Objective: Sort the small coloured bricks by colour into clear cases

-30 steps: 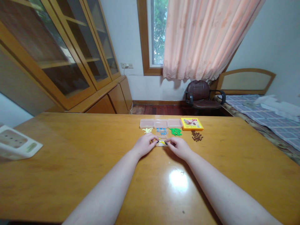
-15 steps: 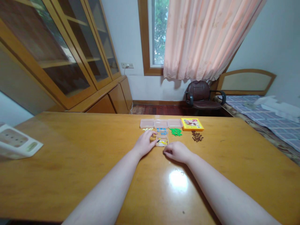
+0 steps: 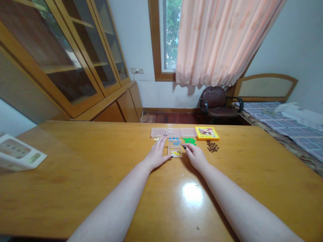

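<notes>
A small clear plastic box with yellow pieces inside sits between my hands. My left hand is open at its left, fingers stretched forward and thumb at the box's near left corner. At the box's right side, my right hand has its thumb and forefinger brought together; whether anything is between them is too small to tell. Just beyond the box lie blue pieces, with a pile of green pieces to their right. Pale pieces are partly hidden behind my left fingers.
Several clear trays stand in a row along the far edge, beside a yellow box. Brown pieces lie in front of that box. A white holder stands at the table's left. Beyond the table is an office chair.
My right hand has moved forward from the table in front of the box to its right side. My left fingers have straightened and reach farther forward.
</notes>
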Motion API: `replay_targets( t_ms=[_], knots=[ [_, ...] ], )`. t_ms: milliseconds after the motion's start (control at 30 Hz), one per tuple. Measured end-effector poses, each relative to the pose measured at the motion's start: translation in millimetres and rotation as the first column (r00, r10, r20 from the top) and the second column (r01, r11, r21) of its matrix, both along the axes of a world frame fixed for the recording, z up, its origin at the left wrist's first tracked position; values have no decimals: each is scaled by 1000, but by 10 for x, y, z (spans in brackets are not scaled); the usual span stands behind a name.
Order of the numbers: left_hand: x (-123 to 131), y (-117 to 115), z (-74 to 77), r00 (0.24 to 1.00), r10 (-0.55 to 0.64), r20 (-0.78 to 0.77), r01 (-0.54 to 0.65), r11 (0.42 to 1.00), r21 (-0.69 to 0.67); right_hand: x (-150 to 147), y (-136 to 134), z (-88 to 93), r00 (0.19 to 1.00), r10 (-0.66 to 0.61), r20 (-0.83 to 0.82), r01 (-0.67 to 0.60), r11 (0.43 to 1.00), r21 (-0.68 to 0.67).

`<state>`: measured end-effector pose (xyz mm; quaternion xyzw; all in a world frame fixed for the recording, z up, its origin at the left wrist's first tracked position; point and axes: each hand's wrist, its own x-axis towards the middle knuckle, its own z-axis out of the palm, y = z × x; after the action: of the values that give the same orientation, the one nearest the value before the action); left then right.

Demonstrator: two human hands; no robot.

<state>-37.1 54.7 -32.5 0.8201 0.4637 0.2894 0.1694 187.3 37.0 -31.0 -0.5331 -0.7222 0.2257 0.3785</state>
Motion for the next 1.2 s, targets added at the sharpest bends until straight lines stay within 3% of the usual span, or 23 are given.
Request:
replay_targets(
  t_ms=[133, 233, 567, 867, 1200],
  knots=[
    [-1, 0, -43, 999, -38, -6, 37, 998, -51, 15, 24, -15, 999, -33, -24, 35, 994, 103],
    [2, -3, -27, 999, -49, -18, 49, 998, -41, 9, 25, -36, 996, 65, 53, -73, 981, 179],
    [0, -11, 127, 987, -146, -66, 155, 974, 166, 6, -28, 23, 976, 164, 143, -200, 935, 293],
    [-1, -56, 152, 962, -198, -189, 230, 959, 164, -54, -91, 103, 892, 131, 432, -254, 937, 239],
    [34, -129, 245, 930, -152, -335, 221, 959, 178, -57, -82, 87, 867, 195, 458, -297, 942, 160]
  ],
)
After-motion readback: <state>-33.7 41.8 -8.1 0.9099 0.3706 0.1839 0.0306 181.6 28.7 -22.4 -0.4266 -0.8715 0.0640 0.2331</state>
